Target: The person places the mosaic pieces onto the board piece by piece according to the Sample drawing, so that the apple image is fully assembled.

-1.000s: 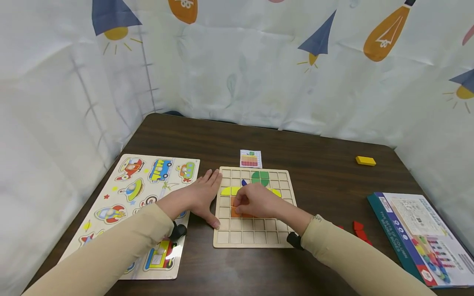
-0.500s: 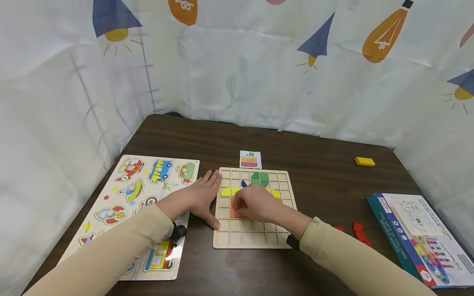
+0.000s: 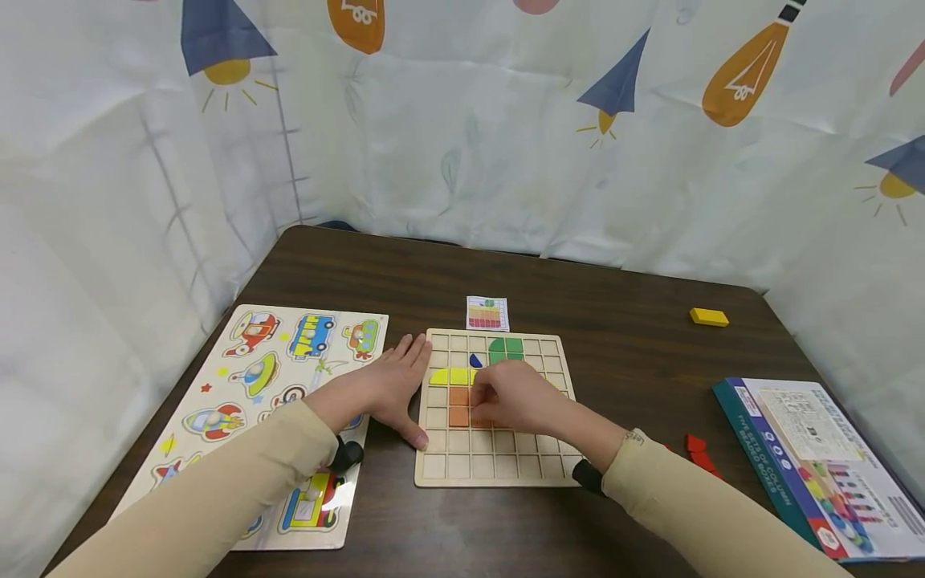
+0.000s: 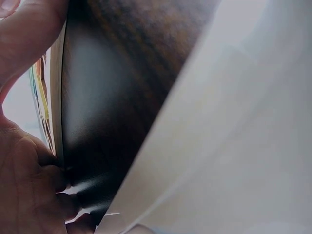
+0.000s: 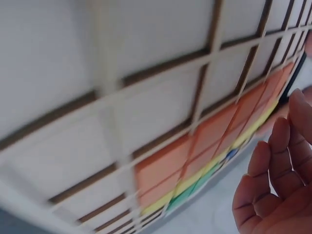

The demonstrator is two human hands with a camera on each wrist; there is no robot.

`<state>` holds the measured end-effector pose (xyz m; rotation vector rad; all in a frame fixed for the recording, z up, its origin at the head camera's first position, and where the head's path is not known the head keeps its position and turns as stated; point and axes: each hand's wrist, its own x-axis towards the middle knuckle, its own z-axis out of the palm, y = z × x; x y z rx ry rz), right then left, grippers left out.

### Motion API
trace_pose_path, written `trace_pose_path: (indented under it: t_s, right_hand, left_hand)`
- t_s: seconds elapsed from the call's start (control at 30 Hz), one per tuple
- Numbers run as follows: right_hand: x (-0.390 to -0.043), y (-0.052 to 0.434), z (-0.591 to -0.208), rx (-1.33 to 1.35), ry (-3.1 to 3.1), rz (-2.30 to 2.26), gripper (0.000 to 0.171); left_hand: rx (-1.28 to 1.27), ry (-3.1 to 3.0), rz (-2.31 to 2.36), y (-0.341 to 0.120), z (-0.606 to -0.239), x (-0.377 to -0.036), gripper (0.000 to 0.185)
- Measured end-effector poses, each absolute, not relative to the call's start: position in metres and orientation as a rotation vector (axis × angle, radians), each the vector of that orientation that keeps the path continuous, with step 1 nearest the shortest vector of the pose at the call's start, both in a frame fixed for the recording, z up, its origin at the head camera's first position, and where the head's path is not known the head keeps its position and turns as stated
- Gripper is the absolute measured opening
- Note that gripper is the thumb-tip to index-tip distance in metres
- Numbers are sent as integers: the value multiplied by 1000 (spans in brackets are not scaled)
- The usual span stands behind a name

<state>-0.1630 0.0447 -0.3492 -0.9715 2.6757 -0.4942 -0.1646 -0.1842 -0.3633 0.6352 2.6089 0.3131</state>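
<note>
A wooden grid board (image 3: 444, 466) lies mid-table. My left hand (image 3: 386, 389) rests at its left edge, fingers and thumb spread. In the head view my right hand (image 3: 523, 397) is over the board with bent fingers, fingertips right at the orange square tiles (image 3: 458, 405). Nothing shows between those fingers in the right wrist view, where two rows of orange tiles fill grid cells. Above them sit a yellow row (image 3: 450, 376), a small blue piece (image 3: 474, 361) and green pieces (image 3: 506, 347), partly hidden by the hand. A pattern card (image 3: 487, 313) lies behind the board.
A wooden puzzle board (image 3: 289, 365) with vehicle pictures lies to the left, partly under my left arm. On the right are a teal-spined box (image 3: 809, 417), loose red pieces (image 3: 699, 457) by my right sleeve, and a yellow block (image 3: 709, 317) farther back.
My right hand has shifted right over the orange tiles, uncovering the leftmost ones and more of the yellow and blue pieces. My left hand has stayed at the board's edge.
</note>
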Motion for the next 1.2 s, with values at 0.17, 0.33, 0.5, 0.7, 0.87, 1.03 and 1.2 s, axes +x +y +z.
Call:
trace_pose_path:
  t_s: [0.17,0.33,0.5,0.7,0.87,1.03,1.2]
  right_hand:
    - [-164,84,-344,-896,2698,-586,11]
    - [-162,131,-339,-747,2751,-608,9]
    - [-151,180,-336,-592,2811,-583,9]
    - [-132,232,-339,-453,2859,-539,12]
    - [-121,266,-342,-363,2825,-468,16]
    - [-115,288,-345,-356,2798,-332,20]
    - [-106,304,-350,-530,2775,-193,23]
  left_hand:
    - [627,2603,321,-184,-364,-165,141]
    - [616,2597,328,-183,-363,-165,141]
    - [622,2593,327,-183,-363,-165,141]
    - [632,2596,319,-184,-364,-167,142]
    - [640,2596,319,-184,-363,-168,142]
    - [641,2590,323,-184,-364,-169,143]
    - [655,2594,324,-186,-365,-169,143]
